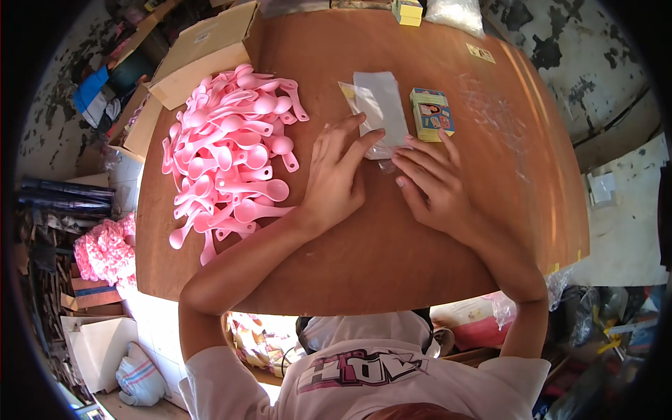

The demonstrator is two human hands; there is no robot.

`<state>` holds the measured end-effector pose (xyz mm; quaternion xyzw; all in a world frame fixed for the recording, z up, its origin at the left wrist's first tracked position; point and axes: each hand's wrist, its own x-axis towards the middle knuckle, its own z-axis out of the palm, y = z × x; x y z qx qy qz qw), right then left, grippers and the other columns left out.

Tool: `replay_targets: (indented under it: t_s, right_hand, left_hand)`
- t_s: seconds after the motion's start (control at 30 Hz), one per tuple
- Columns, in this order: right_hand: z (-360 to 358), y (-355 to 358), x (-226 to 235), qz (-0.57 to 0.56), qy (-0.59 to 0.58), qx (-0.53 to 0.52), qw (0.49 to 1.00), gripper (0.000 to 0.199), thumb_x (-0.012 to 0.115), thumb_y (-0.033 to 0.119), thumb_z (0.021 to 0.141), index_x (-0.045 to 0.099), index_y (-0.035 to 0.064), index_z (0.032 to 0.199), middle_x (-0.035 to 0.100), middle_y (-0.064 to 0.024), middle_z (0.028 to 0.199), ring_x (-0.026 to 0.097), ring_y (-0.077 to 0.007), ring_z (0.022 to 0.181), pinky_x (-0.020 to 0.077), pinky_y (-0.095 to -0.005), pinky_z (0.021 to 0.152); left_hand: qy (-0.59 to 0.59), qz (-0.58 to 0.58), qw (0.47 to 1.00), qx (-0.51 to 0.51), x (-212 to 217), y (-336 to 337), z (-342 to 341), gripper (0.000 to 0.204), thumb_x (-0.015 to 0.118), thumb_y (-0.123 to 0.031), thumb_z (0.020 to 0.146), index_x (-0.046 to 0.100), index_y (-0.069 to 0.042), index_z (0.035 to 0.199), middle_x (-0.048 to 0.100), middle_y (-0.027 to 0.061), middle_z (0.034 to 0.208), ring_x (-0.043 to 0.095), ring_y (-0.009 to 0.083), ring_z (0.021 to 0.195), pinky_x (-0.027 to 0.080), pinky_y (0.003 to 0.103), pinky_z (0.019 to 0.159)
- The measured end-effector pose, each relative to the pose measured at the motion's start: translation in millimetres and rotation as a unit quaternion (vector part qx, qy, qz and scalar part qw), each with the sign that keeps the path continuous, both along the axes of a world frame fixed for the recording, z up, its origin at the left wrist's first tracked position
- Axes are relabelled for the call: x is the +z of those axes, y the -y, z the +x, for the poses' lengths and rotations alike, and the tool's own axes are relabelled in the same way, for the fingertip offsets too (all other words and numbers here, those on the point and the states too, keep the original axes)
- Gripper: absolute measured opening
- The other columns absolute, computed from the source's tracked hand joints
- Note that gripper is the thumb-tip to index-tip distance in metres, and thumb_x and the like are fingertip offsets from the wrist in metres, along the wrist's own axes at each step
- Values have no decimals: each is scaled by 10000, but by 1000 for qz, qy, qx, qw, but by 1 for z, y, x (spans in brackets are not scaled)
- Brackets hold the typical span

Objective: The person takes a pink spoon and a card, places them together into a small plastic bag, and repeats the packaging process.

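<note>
A stack of clear plastic bags (383,98) lies flat on the brown table, with a pale yellowish corner showing at its upper left. My left hand (336,168) rests on the bags' left edge, fingers stretched and apart. My right hand (435,182) is spread at their lower right corner, its fingertips close to or on the plastic. Just beyond it is a small stack of printed cards (432,114), yellow and blue. To the left of my left hand, a big heap of pink plastic spoons (227,150) covers the table.
A cardboard box (206,52) stands behind the spoons. At the far edge are a yellow block of cards (407,12) and a white plastic bag (455,15). Another card (481,52) and crumpled clear film (493,115) lie on the right. Pink bundles (106,246) sit left of the table.
</note>
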<state>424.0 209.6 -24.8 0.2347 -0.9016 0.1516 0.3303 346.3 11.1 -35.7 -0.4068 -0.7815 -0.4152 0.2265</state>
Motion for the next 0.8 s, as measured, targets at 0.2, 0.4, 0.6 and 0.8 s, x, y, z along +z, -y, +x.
replay_targets:
  t_s: [0.2,0.4,0.6,0.8]
  right_hand:
    - [2,-9,14,-20,-44,69,996,212,675,66,834,730,38,1037,723,-76,1072,640,-246,1137,330,-510,1112]
    - [-21,-59,22,-29,22,-164,986,231,707,83,829,739,101,1057,693,-59,1017,623,-265,1027,403,-448,963]
    - [-28,-78,12,35,35,-189,981,211,740,151,832,751,111,1039,689,-44,992,615,-264,1011,407,-430,963]
    - [-35,-87,8,-65,44,-131,988,95,737,137,834,759,105,921,694,-47,906,634,-265,940,455,-410,891]
  left_hand:
    - [-86,-23,996,-28,-6,3,-4,288,734,-8,791,701,-116,1056,598,76,1352,514,259,1336,222,543,1170]
    - [-17,34,998,-57,-11,1,-5,80,720,-56,861,728,-122,905,740,11,991,702,177,1024,249,514,1158]
    - [14,51,996,-69,-9,1,-2,59,712,-68,878,724,-90,932,753,19,894,719,163,845,304,500,1132]
    - [35,59,995,-69,-10,3,-5,100,741,-90,874,737,-64,971,754,72,930,708,231,992,358,502,1103]
